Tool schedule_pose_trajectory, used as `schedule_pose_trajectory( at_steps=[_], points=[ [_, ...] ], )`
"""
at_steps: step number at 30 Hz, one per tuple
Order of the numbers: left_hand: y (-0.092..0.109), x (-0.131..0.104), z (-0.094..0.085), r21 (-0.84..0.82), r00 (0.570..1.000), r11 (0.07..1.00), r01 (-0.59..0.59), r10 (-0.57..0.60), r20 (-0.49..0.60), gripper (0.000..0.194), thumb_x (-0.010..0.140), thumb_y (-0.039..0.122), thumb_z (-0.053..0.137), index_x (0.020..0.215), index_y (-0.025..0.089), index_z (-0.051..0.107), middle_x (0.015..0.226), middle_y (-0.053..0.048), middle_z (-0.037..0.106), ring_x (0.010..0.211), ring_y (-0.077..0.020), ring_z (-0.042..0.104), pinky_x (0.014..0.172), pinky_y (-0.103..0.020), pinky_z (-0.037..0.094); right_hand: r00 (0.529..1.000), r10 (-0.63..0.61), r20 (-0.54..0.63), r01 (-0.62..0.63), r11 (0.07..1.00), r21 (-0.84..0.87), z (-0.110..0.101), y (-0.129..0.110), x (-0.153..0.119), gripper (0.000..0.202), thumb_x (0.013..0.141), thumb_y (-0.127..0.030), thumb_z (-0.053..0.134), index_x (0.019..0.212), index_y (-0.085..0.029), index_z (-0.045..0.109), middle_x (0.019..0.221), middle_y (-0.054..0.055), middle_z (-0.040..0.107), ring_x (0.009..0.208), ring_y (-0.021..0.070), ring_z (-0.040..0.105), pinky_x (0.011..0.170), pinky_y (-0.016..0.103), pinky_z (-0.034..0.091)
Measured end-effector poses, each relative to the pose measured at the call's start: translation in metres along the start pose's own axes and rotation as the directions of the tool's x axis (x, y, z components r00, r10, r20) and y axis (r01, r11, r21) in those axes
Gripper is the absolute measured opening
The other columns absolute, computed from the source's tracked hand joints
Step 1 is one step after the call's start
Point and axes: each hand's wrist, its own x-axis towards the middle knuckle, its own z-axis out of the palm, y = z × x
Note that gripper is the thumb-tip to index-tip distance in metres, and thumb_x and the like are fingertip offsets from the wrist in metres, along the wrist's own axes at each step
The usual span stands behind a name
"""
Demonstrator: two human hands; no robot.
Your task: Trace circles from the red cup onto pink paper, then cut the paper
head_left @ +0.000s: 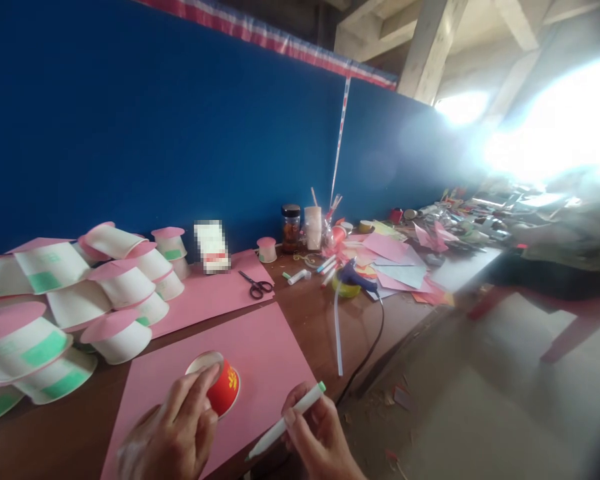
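A red paper cup (225,390) with yellow markings stands upside down on a pink sheet of paper (260,340). My left hand (180,420) grips it from the near left, fingers pressed over its whitish base. Part of the cup is hidden behind those fingers. To the right, my right hand (315,423) pinches a white marker pen (290,421) between thumb and fingers. The pen slants, its green end up and its other end pointing down left, apart from the cup.
White paper cups with pink tops (125,283) are piled at left. Black-handled scissors (257,287) lie behind the sheet. A blue glue gun (355,275) with a trailing cord sits at right, near markers and scattered coloured paper (400,263). A dark-lidded jar (291,227) stands against the blue partition.
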Motion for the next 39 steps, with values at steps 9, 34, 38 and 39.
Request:
schedule_pose_trajectory(
  at_steps=[9, 34, 38, 39],
  points=[
    [0.003, 0.000, 0.000, 0.001, 0.998, 0.999, 0.052, -0.052, 0.046, 0.038, 0.092, 0.023, 0.038, 0.130, 0.024, 0.044, 0.125, -0.002, 0.060, 0.072, -0.0110, 0.066, 0.058, -0.024, 0.045, 0.998, -0.038, 0.047, 0.044, 0.991, -0.124, -0.003, -0.009, 0.001, 0.031, 0.084, -0.049, 0.058, 0.078, -0.018, 0.056, 0.061, -0.003, 0.045, 0.054, 0.0107, 0.041, 0.050, 0.023, 0.033],
    [-0.011, 0.023, -0.039, -0.021, 0.900, 0.999, -0.027, 0.034, 0.435, 0.049, 0.087, 0.013, 0.036, 0.133, 0.028, 0.045, 0.135, 0.000, 0.053, 0.077, -0.0142, 0.068, 0.057, -0.026, 0.053, 0.659, -0.436, 0.613, 0.752, 0.392, -0.530, 0.020, 0.004, 0.004, 0.011, 0.090, -0.016, 0.053, 0.099, -0.020, 0.056, 0.082, 0.005, 0.068, 0.072, 0.0193, 0.063, 0.062, 0.031, 0.051],
    [-0.008, 0.022, -0.038, 0.014, 0.894, 1.000, -0.020, 0.012, 0.448, 0.049, 0.086, 0.012, 0.037, 0.132, 0.028, 0.046, 0.132, -0.001, 0.055, 0.076, -0.0153, 0.068, 0.055, -0.027, 0.053, 0.600, -0.459, 0.655, 0.800, 0.326, -0.505, 0.029, 0.005, 0.009, 0.010, 0.091, -0.016, 0.050, 0.098, -0.019, 0.056, 0.080, 0.006, 0.068, 0.070, 0.0193, 0.063, 0.062, 0.031, 0.054],
    [-0.007, 0.021, -0.038, 0.022, 0.894, 1.000, -0.010, -0.001, 0.448, 0.049, 0.087, 0.013, 0.037, 0.132, 0.028, 0.046, 0.130, -0.001, 0.056, 0.075, -0.0154, 0.068, 0.055, -0.027, 0.052, 0.606, -0.458, 0.650, 0.795, 0.334, -0.506, 0.029, 0.006, 0.010, 0.010, 0.092, -0.016, 0.049, 0.098, -0.019, 0.056, 0.080, 0.006, 0.068, 0.071, 0.0195, 0.063, 0.063, 0.031, 0.055]
  ],
)
